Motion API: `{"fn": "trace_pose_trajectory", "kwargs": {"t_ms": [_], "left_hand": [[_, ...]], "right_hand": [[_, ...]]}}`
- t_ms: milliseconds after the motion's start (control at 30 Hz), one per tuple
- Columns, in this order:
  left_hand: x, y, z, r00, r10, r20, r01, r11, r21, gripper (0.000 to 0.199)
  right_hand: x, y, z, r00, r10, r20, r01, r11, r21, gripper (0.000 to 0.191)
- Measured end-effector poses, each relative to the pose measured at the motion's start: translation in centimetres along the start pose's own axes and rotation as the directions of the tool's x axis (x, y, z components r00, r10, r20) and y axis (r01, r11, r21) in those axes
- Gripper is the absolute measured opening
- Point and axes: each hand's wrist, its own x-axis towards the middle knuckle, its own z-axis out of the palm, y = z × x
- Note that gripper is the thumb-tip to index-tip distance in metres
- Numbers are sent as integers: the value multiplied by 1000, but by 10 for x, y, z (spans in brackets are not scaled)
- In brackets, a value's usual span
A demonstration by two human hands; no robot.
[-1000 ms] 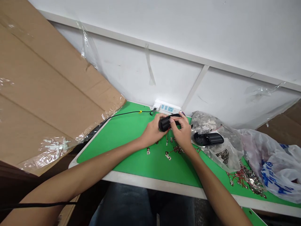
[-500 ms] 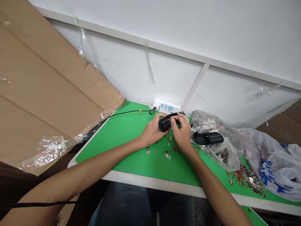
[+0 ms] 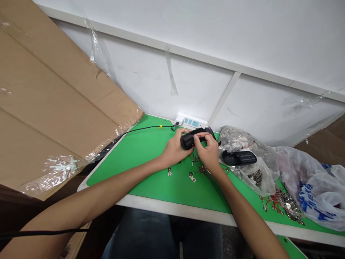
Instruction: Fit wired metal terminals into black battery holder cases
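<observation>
My left hand [image 3: 174, 148] is wrapped round the near end of a black plastic housing [image 3: 187, 142], held tilted above the green table. My right hand [image 3: 208, 148] is closed in a pinch at the housing's open side, on a thin red wire [image 3: 202, 134]; a small shiny bit shows at the fingertips, too small to make out. Red and dark wires with a white connector [image 3: 192, 163] dangle below the housing. Small metal contacts [image 3: 192, 177] with wires lie on the table beneath my hands. Behind my right hand another dark part [image 3: 210, 133] is partly hidden.
A white power strip [image 3: 192, 121] with a black cable stands by the wall. To the right, a second black housing [image 3: 239, 158] rests on clear plastic bags [image 3: 234, 138], near a heap of wired metal contacts [image 3: 287, 205] and a white bag [image 3: 315, 194]. Cardboard [image 3: 67, 90] leans at left.
The housing has turned slightly in my left hand and shifted a little to the left. My right fingertips have moved slightly left with it, still pinched.
</observation>
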Motion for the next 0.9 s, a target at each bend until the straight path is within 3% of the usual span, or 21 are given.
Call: {"fn": "trace_pose_trajectory", "kwargs": {"t_ms": [467, 900], "left_hand": [[0, 0, 1, 1000, 0, -20, -1, 1000, -23, 60], [-2, 4, -4, 999, -32, 37, 27, 991, 134, 61]], "right_hand": [[-1, -1, 0, 999, 38, 29, -39, 998, 56, 18], [-4, -1, 3, 997, 77, 19, -78, 996, 50, 22]]}}
